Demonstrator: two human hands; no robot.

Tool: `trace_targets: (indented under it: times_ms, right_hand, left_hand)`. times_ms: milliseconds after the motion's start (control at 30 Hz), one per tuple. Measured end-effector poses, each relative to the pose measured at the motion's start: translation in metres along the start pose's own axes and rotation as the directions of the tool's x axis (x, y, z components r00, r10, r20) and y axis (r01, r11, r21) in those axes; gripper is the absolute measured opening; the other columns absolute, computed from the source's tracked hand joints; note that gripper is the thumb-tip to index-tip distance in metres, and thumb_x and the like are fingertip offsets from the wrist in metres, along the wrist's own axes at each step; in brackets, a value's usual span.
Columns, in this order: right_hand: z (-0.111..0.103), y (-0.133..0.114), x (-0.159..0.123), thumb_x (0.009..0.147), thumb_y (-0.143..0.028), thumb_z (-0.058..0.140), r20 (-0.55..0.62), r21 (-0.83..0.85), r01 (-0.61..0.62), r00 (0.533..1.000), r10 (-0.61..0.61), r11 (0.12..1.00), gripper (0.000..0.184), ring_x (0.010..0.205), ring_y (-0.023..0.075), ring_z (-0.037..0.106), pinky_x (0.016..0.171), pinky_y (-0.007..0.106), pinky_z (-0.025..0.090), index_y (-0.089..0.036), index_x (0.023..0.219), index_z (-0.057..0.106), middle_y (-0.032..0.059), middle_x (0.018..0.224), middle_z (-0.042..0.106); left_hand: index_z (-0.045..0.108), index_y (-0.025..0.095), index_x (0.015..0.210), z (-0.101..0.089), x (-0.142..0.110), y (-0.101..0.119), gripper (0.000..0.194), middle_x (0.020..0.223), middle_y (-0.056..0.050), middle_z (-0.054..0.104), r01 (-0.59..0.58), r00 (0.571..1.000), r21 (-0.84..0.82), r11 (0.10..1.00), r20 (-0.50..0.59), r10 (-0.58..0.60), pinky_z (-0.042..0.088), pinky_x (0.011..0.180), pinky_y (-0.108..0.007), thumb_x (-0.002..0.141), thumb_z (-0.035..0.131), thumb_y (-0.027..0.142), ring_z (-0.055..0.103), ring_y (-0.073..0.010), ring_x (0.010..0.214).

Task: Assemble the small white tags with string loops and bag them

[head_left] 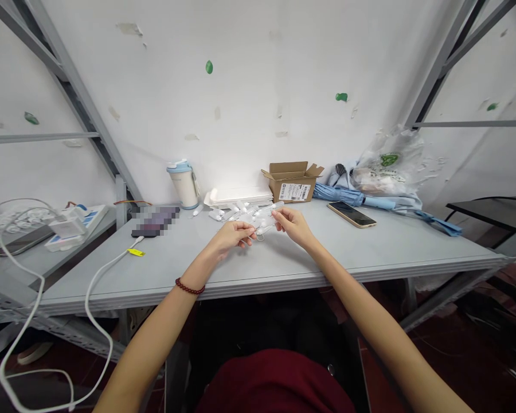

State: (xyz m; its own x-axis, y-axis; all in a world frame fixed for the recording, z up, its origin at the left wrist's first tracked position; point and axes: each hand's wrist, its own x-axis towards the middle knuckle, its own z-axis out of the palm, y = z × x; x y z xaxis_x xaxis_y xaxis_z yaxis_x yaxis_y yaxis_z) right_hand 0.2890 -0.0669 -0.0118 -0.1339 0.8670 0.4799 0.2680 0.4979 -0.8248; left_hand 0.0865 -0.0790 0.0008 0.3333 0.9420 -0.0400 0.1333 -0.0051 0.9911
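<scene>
My left hand (237, 234) is closed in a pinch over the near part of the table, with a red bead bracelet (190, 287) on its wrist. Close by on the right, my right hand (291, 223) also pinches, thumb against fingers. Between the fingertips is something thin and clear, too small to name. Just behind and under the hands lies a loose pile of small white and clear plastic pieces (217, 214), some tube-shaped with thin strings or wires. The hands hide part of this pile.
Behind the pile are a white tray (241, 198) and an open cardboard box (291, 186). A tumbler (184, 186) and a phone (157, 222) on a white cable (101, 269) are at left. Another phone (351, 214), a blue umbrella (339, 194) and a plastic bag (389, 166) lie right.
</scene>
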Motion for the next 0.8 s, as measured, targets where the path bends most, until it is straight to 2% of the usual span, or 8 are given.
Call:
trace_targets:
  times_ms: [200, 500, 800]
  right_hand:
    - [-0.0003, -0.0014, -0.0004, 0.081, -0.059, 0.052, 0.017, 0.007, -0.011, 1.000, 0.011, 1.000, 0.044, 0.050, 0.0091, 0.043, 0.051, 0.023, 0.033, -0.016, 0.077, 0.060, -0.0032, 0.053, 0.052]
    - [-0.0015, -0.0059, -0.0011, 0.080, -0.058, 0.053, 0.121, -0.042, -0.029, 0.992, 0.034, 0.999, 0.043, 0.049, 0.0091, 0.045, 0.052, 0.023, 0.034, -0.016, 0.074, 0.060, -0.0022, 0.054, 0.054]
    - [-0.0011, -0.0079, -0.0011, 0.081, -0.058, 0.050, 0.121, -0.087, -0.028, 0.992, 0.038, 0.996, 0.045, 0.048, 0.0089, 0.042, 0.051, 0.023, 0.032, -0.017, 0.063, 0.055, -0.0031, 0.050, 0.048]
  left_hand:
    - [0.064, 0.012, 0.074, -0.0009, 0.0007, -0.0015, 0.025, 0.075, -0.005, 0.065, -0.010, 1.000, 0.006, 1.000, 0.005, 0.010, 0.038, 0.053, -0.023, 0.067, 0.075, 0.034, 0.054, -0.0098, 0.057]
    - [0.063, 0.013, 0.069, -0.0034, 0.0052, -0.0052, 0.033, 0.071, -0.004, 0.064, -0.067, 0.993, -0.053, 0.996, -0.103, 0.061, 0.038, 0.053, -0.023, 0.062, 0.077, 0.041, 0.051, -0.0087, 0.054]
    - [0.062, 0.013, 0.069, -0.0012, 0.0027, -0.0014, 0.028, 0.068, -0.002, 0.061, -0.083, 0.990, -0.094, 0.992, -0.125, 0.071, 0.038, 0.054, -0.023, 0.063, 0.076, 0.037, 0.049, -0.0073, 0.052]
